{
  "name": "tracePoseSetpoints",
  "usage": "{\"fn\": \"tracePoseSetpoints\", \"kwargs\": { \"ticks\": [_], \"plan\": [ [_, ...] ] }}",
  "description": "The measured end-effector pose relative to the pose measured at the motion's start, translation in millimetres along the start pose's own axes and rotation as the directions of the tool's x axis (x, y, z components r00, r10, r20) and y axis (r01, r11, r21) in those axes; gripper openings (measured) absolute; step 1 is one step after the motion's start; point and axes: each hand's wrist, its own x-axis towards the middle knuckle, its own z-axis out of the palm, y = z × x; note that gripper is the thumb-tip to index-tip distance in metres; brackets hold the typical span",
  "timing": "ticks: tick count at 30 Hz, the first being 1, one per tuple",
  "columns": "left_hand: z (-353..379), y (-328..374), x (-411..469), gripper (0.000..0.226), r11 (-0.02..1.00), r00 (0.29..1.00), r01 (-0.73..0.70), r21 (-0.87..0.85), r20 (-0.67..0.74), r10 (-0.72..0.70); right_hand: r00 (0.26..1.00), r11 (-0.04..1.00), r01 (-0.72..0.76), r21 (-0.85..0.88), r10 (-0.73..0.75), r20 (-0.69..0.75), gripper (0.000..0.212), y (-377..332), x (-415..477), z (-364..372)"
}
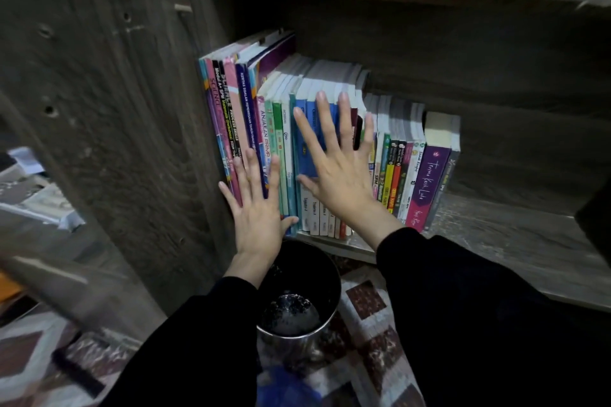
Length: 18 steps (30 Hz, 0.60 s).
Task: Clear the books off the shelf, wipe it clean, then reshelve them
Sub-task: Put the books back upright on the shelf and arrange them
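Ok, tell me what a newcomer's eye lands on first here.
The left hand and right hand lie flat, fingers spread, on the spines of a bright row of upright books at the left end of a grey wooden shelf. Below them, on the patterned floor, stands a dark open bin.

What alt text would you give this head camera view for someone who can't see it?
Two flat hands press against the spines of upright books on a wooden shelf, the left hand on tall books at the row's left end, the right hand on blue ones beside them. A dark bin stands on a patterned rug below.
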Motion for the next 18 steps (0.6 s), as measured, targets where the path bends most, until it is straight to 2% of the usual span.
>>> {"fn": "tracePoseSetpoints", "kwargs": {
  "ticks": [5,9,13,18],
  "plan": [
    [-0.6,3.3,-4.1,0.145,0.999,1.0,0.024,-0.03,0.016,-0.024,1.0,1.0,-0.01,0.001,0.01,0.003,0.116,-2.0,2.9,0.3],
    [6.3,17.2,-15.2,0.141,0.983,0.99,0.144,-0.117,0.033,-0.141,1.0,1.0,-0.003,-0.023,0.004,0.01,0.114,-0.7,3.3,-0.6],
    [24.7,23.5,-22.9,0.145,0.951,0.967,0.253,-0.179,0.068,-0.245,1.0,0.998,0.028,-0.054,-0.027,0.009,0.11,2.0,1.8,1.6],
    [39.8,15.2,-21.1,0.145,0.959,0.977,0.203,-0.197,-0.018,-0.211,0.999,0.998,0.052,-0.045,-0.052,0.002,0.106,4.9,0.7,4.3]
  ]
}}
